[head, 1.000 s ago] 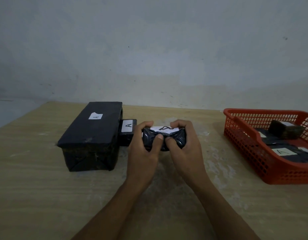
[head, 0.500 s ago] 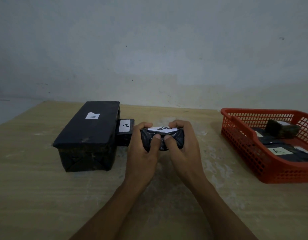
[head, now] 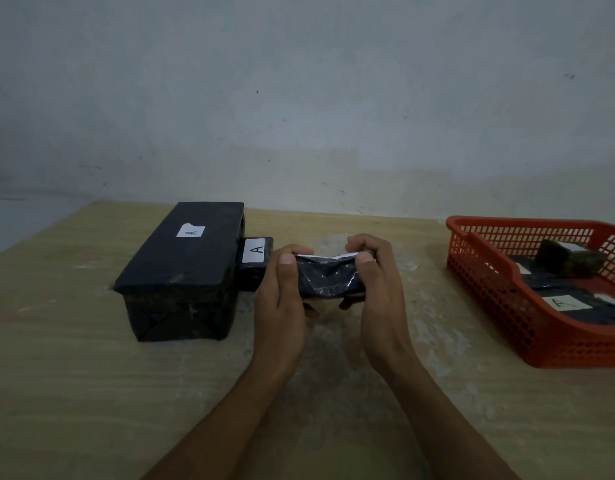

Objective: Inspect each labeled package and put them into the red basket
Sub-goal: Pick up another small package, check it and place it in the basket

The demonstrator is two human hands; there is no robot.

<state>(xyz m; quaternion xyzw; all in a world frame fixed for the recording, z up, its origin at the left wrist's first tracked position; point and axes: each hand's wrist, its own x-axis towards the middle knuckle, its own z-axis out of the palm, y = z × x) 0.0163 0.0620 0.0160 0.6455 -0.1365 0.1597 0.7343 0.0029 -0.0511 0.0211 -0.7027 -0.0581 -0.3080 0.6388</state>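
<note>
1. My left hand (head: 281, 299) and right hand (head: 378, 292) each grip one end of one black package (head: 328, 280), held above the table (head: 74, 393).
2. Two labelled packages sit left: a big box (head: 181, 268) and a small packet (head: 255, 263).
3. The red basket (head: 500, 299) on my right holds at least three packages.

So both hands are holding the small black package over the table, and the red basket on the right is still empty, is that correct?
Not quite: the head view shows the red basket already contains labeled packages. Both the left hand and right hand do hold the small black package.
</note>
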